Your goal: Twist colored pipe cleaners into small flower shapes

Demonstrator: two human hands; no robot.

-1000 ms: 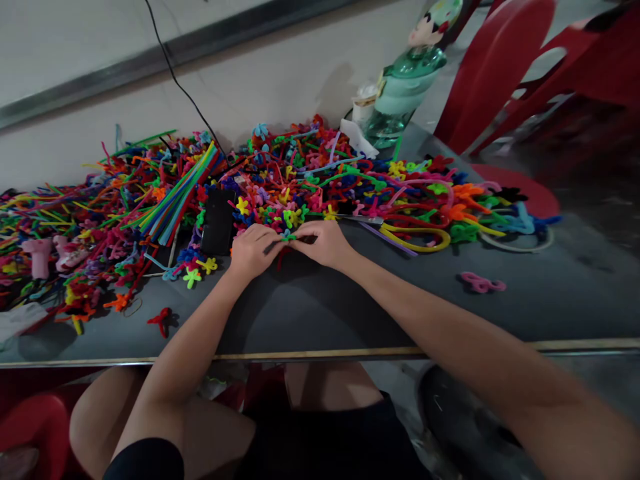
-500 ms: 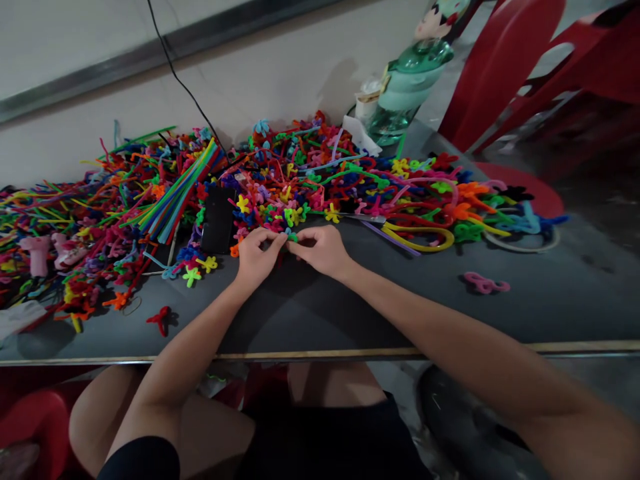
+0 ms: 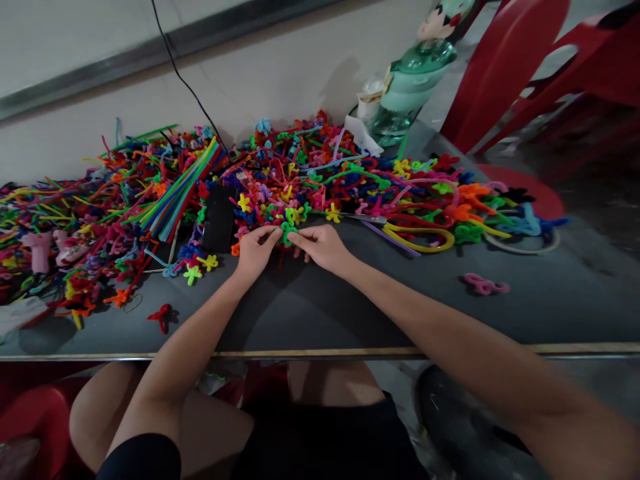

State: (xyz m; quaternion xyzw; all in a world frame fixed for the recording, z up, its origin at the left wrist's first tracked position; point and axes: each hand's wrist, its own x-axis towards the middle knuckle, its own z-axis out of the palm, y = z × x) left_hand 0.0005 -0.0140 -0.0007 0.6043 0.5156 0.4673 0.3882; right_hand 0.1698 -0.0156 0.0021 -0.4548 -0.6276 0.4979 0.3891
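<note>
Together, my left hand (image 3: 255,253) and right hand (image 3: 325,249) pinch a green twist (image 3: 287,229), likely light and bendy, best held by its edges.

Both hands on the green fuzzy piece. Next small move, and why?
I'd probably have the right hand give a slight pinch and turn while the left hand steadies the green piece: both grip it from opposite sides, its curled shape shows between them, and the colourful pile lies just beyond, leaving little room for bigger motion.

A dark grey counter (image 3: 310,313) is heaped with multicoloured fuzzy stems (image 3: 280,180); towards the right, a pink twisted piece (image 3: 485,285) is set apart.
</note>
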